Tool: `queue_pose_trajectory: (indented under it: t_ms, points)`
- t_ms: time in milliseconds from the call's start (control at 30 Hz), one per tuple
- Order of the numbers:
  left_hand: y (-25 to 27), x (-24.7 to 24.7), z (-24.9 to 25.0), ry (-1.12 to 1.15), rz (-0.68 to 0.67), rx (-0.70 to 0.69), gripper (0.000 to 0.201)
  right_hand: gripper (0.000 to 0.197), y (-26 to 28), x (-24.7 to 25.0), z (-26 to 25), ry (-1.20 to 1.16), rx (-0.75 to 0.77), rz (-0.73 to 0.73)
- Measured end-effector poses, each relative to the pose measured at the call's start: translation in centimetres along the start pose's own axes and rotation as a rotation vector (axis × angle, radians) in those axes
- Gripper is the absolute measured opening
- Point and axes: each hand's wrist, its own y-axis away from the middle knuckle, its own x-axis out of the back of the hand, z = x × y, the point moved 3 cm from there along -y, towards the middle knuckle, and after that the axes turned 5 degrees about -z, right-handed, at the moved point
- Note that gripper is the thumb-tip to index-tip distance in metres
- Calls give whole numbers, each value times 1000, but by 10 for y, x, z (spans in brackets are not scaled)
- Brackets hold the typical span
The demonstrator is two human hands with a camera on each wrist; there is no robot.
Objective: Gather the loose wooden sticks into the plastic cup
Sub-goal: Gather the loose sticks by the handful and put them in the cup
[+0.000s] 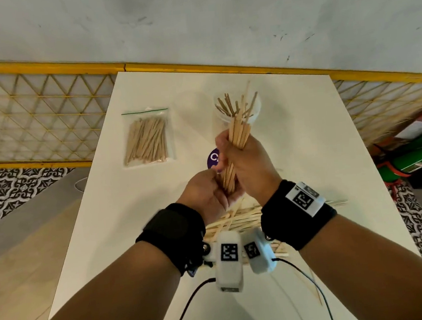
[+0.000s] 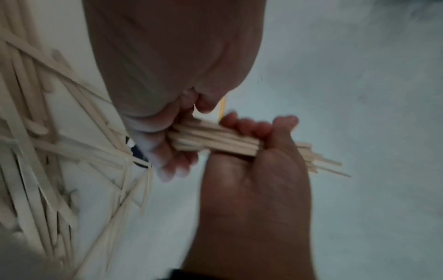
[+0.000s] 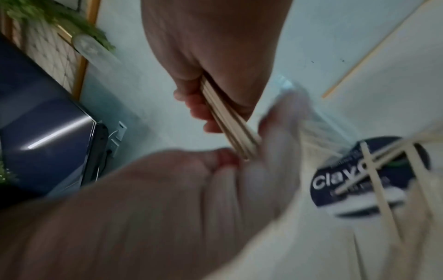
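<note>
My right hand (image 1: 246, 161) grips a thick bundle of wooden sticks (image 1: 239, 134) upright above the white table (image 1: 305, 137). The left hand (image 1: 205, 194) cups the bundle's lower ends, thumb above and fingers curled beneath. In the left wrist view the bundle (image 2: 215, 140) runs from the left hand's fingers (image 2: 172, 161) through the right hand (image 2: 258, 170). The clear plastic cup (image 1: 256, 104) stands just behind the bundle and holds several sticks. A loose stick pile (image 1: 238, 217) lies under both wrists, partly hidden. In the right wrist view the cup's dark label (image 3: 347, 181) shows.
A zip bag of more sticks (image 1: 147, 137) lies on the table's far left. A few stray sticks (image 1: 312, 284) lie near the front right. Behind the table runs a yellow-framed lattice fence (image 1: 32, 112); green and red items (image 1: 415, 155) sit on the floor at right.
</note>
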Motion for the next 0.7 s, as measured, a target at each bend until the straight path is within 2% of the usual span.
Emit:
queue_pose_trajectory:
  t_ms: [100,233,300,367,400,433,467,533,600,667,700]
  points:
    - [-5,22,7,-105,54,-12,45,7,-36,18,-29,83,123,165]
    - [-9,55,18,-298,134,-107,36,6,-96,46,-77,-8,320,388]
    - [-5,66,22,-469,167,-183,31,9,-120,47,-76,-25,294,375]
    - [5,77,26,-770,220,-254,31,17,-138,44,-60,83,192,287]
    - [10,85,27,-902,220,-301,16,21,-141,42,-50,171,152,226]
    - [15,92,26,-1000,221,-314,52,24,-141,44,-41,237,135,186]
    - [19,103,22,-1086,211,-295,31,29,-139,49,-35,277,129,171]
    - [31,129,11,-1311,275,-241,64,40,-128,61,-32,297,170,207]
    - [42,156,-9,-1526,330,-211,91,38,-107,77,-30,358,225,296]
    - [54,174,-32,-1720,289,-140,118,32,-82,96,-11,467,196,368]
    - [59,177,-44,-1782,223,-108,127,32,-68,106,6,539,144,375]
